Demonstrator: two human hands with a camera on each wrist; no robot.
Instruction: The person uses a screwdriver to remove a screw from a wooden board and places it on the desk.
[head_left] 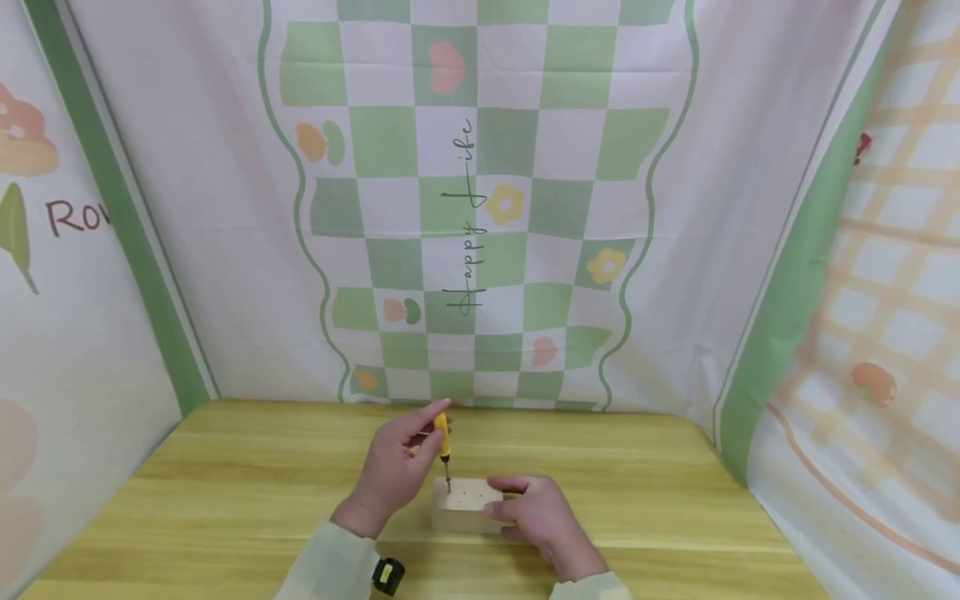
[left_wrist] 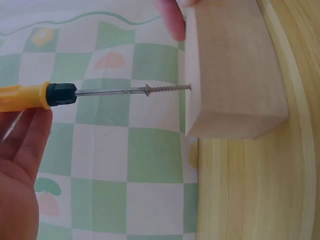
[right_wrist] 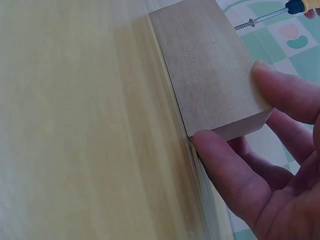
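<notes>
A pale wooden block lies on the table, with several small dark dots on its top face. My left hand grips a screwdriver by its yellow handle, and the shaft points down. In the left wrist view the screwdriver's tip meets the head of a screw, whose point is at the block's top face near one end. Most of the screw's thread shows outside the wood. At the block's right end, my right hand holds it between thumb and fingers, also seen around its corners in the right wrist view.
The wooden table reaches back to a green-and-white checked cloth. Printed cloth also hangs at both sides. Beside the left sleeve is a small black object with a yellow patch.
</notes>
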